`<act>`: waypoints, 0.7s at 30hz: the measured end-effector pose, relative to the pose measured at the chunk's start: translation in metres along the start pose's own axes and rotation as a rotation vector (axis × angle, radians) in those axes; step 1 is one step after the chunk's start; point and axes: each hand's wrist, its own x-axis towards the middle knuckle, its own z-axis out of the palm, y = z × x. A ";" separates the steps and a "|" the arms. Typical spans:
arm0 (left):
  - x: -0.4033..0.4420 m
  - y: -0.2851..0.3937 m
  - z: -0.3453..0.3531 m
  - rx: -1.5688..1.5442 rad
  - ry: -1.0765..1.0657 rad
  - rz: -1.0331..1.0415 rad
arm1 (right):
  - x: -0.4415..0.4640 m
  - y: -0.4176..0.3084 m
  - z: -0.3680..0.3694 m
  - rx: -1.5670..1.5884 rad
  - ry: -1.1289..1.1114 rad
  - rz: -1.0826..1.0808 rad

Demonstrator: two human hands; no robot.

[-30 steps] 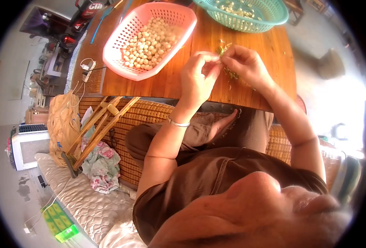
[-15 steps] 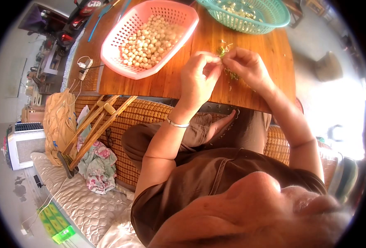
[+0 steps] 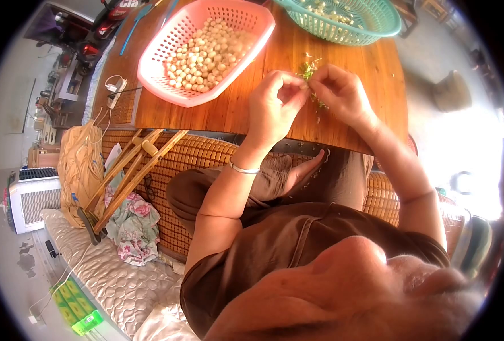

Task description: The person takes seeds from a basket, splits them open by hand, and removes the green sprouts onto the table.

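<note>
Over the wooden table [image 3: 366,79], my left hand [image 3: 276,105] and my right hand [image 3: 343,94] meet with thumbs and fingertips pinched together. Whatever lies between the fingertips is too small and too covered to name. Behind and between them is a little heap of green and pale scraps [image 3: 308,69] on the wood. Left of my left hand stands a pink perforated basket [image 3: 155,62], holding many small, round, pale seed-like balls [image 3: 201,59]. Beyond my right hand, a green plastic colander [image 3: 348,35] holds small whitish pieces [image 3: 329,12].
A power strip [image 3: 114,94] with cords lies at the table's left edge, and a blue utensil [image 3: 131,34] farther back. Wooden crutches [image 3: 135,176] lean against the woven-mat seat [image 3: 206,153]. Beside them are a floral cloth [image 3: 135,227] and a brown bag [image 3: 81,170].
Both hands stay together over the same spot. Their fingertips have shifted very slightly; the baskets stand where they were, with only a small shift of the view.
</note>
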 end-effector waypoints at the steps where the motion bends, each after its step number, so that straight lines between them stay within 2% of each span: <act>1: 0.000 0.000 0.000 -0.023 -0.005 -0.022 | 0.000 -0.002 0.001 -0.026 0.009 -0.007; 6: -0.002 0.002 -0.003 -0.059 -0.075 -0.099 | -0.001 -0.001 0.002 -0.042 0.024 -0.040; 8: -0.002 0.005 -0.003 -0.173 -0.082 -0.218 | -0.001 -0.004 0.002 -0.048 0.024 0.025; 14: -0.001 0.005 -0.003 -0.276 -0.056 -0.220 | 0.001 0.002 0.000 0.109 0.003 0.027; 18: -0.001 0.007 -0.004 -0.234 -0.021 -0.240 | 0.001 0.004 0.000 0.120 -0.002 0.022; 21: -0.001 0.007 -0.004 -0.159 -0.027 -0.227 | 0.002 0.005 0.000 0.000 0.007 -0.039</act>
